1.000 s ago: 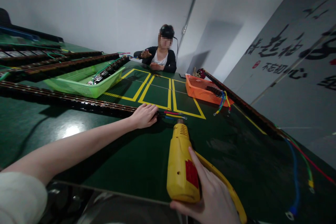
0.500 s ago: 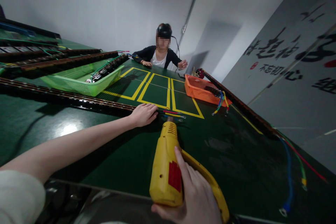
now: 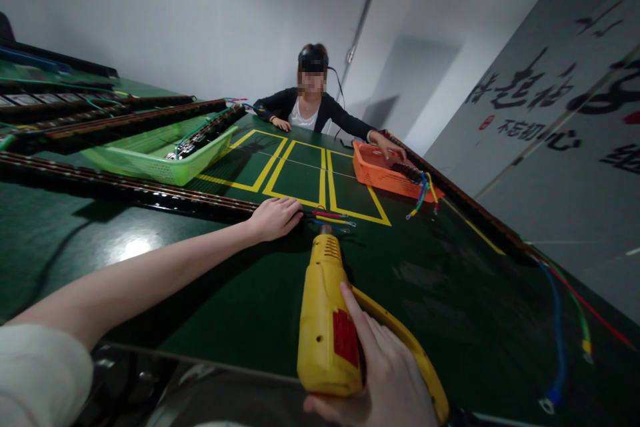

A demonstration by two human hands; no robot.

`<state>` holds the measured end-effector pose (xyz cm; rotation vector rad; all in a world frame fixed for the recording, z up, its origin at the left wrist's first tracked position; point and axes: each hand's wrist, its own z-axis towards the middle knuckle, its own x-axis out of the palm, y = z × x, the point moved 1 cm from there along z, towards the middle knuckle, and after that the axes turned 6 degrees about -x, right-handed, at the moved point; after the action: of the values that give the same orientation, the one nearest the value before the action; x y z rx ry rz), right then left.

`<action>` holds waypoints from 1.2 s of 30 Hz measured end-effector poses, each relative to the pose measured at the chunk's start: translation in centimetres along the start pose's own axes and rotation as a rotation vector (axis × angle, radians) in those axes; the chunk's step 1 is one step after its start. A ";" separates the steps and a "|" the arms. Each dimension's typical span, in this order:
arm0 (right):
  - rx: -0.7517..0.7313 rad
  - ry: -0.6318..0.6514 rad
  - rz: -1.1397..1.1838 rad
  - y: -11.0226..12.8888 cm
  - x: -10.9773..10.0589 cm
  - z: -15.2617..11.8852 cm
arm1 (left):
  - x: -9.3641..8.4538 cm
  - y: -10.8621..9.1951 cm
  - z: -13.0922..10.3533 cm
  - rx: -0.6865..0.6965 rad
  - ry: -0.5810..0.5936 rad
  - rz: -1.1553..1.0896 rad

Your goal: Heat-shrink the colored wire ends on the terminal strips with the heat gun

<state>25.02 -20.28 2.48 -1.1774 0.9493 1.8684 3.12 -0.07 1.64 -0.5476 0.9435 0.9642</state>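
My right hand (image 3: 393, 363) is closed around the handle of a yellow heat gun (image 3: 325, 320) with a red label on its side. The gun's nozzle points away from me, close to several coloured wires (image 3: 333, 216) tipped with ring terminals. Those wires stick out past my left hand (image 3: 276, 219), which is wrapped over the end of a long dark bar (image 3: 150, 192) and its wire bundle on the green table. What lies right under my left fingers is hidden.
A green basket (image 3: 185, 169) with a dark bar in it stands at the left, beside more long bars. On the right are an orange basket (image 3: 370, 175) and another long bar (image 3: 480, 213) with coloured leads. Across the table a person (image 3: 310, 110) sits wearing a headset.
The heat gun and my right hand have shifted slightly to the right in view. Across the table, the person's raised hand has come down into the orange basket. My left hand stays put.
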 end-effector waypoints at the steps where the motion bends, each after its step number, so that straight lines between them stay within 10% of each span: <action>1: -0.009 0.001 -0.009 -0.3 -0.2 -0.1 | 0.0 0.0 0.0 0.000 0.000 -0.004; 36: -0.032 0.024 0.030 1.3 1.0 0.6 | 0.4 -0.1 0.0 -0.066 0.053 -0.003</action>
<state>23.36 -20.20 2.00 -1.2132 0.9587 1.9035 3.26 0.06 1.28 -0.6328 0.9604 0.9847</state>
